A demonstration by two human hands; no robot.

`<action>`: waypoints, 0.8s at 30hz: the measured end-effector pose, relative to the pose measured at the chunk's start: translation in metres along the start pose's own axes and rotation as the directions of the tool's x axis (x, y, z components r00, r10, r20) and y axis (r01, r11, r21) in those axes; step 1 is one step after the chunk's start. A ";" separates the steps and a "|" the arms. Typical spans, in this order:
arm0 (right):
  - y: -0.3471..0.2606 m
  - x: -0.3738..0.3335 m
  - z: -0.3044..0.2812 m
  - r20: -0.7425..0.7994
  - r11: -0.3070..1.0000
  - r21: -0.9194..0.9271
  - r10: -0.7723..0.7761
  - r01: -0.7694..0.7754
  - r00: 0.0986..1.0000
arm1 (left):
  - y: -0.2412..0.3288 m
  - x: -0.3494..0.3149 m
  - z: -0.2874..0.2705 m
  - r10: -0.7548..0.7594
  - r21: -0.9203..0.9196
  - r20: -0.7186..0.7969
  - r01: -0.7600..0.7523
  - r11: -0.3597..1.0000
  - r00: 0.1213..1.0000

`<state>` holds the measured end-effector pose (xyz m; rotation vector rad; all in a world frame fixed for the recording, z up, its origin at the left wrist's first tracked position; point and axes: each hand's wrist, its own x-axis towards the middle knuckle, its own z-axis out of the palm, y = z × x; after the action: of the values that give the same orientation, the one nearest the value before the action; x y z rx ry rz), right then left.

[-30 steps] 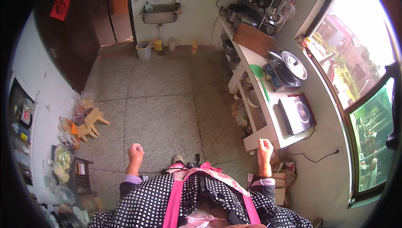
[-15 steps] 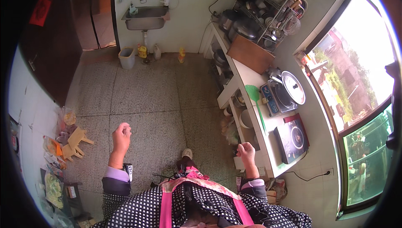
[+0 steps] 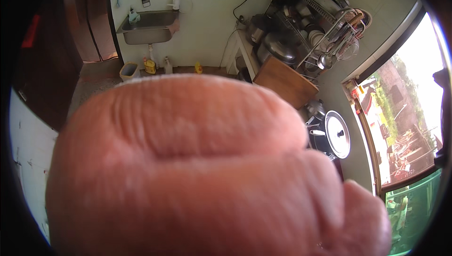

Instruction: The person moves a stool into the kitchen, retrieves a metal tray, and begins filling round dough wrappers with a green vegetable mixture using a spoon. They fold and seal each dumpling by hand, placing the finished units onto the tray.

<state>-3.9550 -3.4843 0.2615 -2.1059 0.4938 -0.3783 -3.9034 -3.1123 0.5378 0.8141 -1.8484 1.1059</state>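
Note:
A hand, by its place most likely my left hand (image 3: 197, 162), fills the middle and lower picture very close up. Its fingers are curled in and pressed together, with deep creases across the skin. A rounded fingertip or thumb tip stands out at its lower right. No object shows in the fingers or touches them. My right hand does not appear; the near hand covers the body, most of the floor and much of the counter.
Behind the hand are a wall sink (image 3: 148, 26) with a tap, a bin (image 3: 129, 71) and bottles on the floor. At right stand a dish rack (image 3: 306, 30), a brown board (image 3: 285, 83), a pot lid (image 3: 337, 134) and a window (image 3: 409, 110).
Both hands were held apart at waist height, loosely closed. One now looms right before the camera and the other is out of sight. The view has tilted up slightly.

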 end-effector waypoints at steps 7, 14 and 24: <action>-0.060 0.207 0.006 0.060 0.981 -0.104 -0.159 0.165 0.985 | -0.147 -0.069 -0.003 0.155 0.064 -0.175 -0.146 0.987 0.972; -0.098 0.415 0.022 -0.072 0.974 -0.161 -0.174 0.160 0.982 | -0.293 -0.170 -0.040 0.240 0.159 -0.313 -0.199 0.967 0.919; -0.152 0.681 -0.047 -0.443 0.775 -0.525 -0.602 0.353 0.664 | -0.510 -0.299 -0.049 -0.142 0.524 -0.163 0.207 0.826 0.977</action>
<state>-3.3506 -3.7696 0.4682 -2.4916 0.3508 -1.4023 -3.3267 -3.2405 0.4821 1.1833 -1.3349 1.5460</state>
